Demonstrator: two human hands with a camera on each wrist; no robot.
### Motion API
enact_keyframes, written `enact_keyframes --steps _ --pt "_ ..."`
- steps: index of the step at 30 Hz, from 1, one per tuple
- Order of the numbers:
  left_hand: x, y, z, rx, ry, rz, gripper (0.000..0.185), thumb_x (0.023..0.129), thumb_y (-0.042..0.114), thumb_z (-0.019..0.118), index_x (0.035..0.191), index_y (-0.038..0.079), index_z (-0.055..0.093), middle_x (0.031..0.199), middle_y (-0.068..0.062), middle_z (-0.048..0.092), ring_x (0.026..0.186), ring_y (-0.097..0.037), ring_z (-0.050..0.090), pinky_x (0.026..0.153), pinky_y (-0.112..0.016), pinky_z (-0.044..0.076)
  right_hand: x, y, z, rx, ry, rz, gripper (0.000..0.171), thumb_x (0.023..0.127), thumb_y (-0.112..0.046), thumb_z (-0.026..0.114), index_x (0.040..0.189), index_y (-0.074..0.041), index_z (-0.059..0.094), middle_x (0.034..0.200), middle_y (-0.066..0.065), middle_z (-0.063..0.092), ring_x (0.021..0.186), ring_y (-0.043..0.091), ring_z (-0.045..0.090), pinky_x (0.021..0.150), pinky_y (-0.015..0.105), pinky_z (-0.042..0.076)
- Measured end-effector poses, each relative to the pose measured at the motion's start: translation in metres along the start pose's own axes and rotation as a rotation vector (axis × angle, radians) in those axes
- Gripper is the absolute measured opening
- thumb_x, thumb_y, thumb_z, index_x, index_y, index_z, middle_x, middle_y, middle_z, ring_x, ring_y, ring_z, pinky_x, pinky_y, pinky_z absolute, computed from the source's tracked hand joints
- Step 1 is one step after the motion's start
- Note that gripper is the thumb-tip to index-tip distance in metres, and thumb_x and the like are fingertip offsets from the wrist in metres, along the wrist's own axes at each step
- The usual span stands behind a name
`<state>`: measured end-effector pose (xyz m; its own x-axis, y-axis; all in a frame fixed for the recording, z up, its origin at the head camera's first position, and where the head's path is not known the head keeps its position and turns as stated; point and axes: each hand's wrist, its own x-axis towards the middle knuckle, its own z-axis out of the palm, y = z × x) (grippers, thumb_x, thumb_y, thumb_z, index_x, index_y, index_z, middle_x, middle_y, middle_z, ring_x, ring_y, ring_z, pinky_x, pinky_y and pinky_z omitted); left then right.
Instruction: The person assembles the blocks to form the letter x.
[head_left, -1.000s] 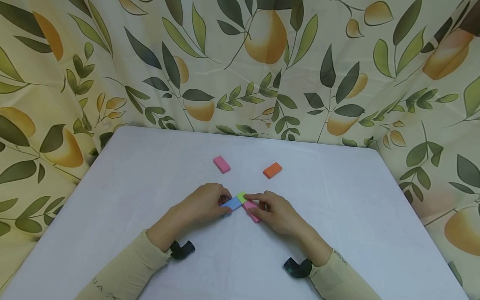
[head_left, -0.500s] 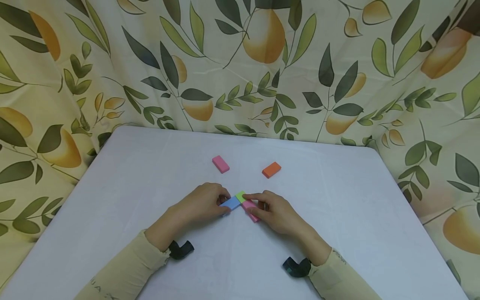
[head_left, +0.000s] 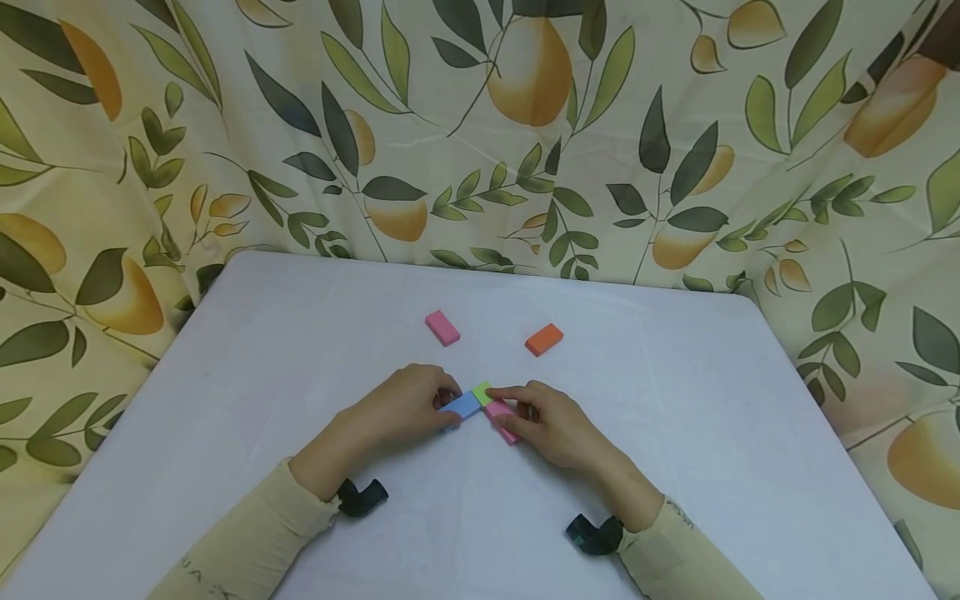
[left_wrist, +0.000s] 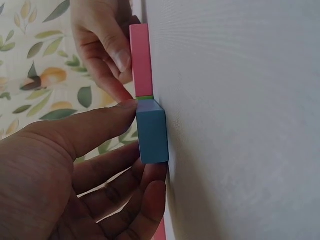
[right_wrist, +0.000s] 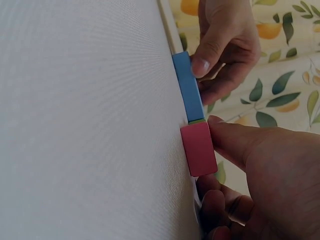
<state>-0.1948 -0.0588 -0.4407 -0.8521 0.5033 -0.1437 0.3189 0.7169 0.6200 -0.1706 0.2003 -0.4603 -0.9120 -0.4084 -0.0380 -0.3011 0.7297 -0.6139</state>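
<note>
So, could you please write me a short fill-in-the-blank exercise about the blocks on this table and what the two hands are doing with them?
1. The left hand grips the ____ block.
2. The right hand grips a ____ block.
3. A small ____ block sits where those two blocks meet.
4. Farther back on the white table, a loose pink block lies to the left of an ____ block.

Missing words: blue; pink; green; orange
</note>
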Motion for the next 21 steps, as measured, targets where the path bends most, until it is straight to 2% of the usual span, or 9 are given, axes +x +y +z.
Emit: enact_keyframes --steps 12,21 --pt "0.001 0.0016 0.0013 0.001 0.007 -0.002 0.034 0.089 0.026 0.082 0.118 0.01 0.075 0.086 0.006 0.064 0.082 -0.013 0.058 0.076 -0.029 0.05 -0.0004 0.0012 -0.0011 0.015 -0.008 0.016 0.042 0.096 -0.031 0.075 0.136 -0.039 0.067 0.084 -0.008 0.055 0.079 0.012 0.053 0.065 0.025 0.041" --pt "0.0053 0.0018 0.0016 0.011 0.006 0.014 0.037 0.09 0.029 0.081 0.122 0.013 0.073 0.09 0.005 0.065 0.085 -0.012 0.059 0.079 -0.031 0.051 -0.0005 0.0003 -0.0011 0.025 -0.009 0.013 0.041 0.096 -0.03 0.074 0.136 -0.038 0.067 0.083 -0.007 0.055 0.077 0.013 0.052 0.064 0.025 0.04"
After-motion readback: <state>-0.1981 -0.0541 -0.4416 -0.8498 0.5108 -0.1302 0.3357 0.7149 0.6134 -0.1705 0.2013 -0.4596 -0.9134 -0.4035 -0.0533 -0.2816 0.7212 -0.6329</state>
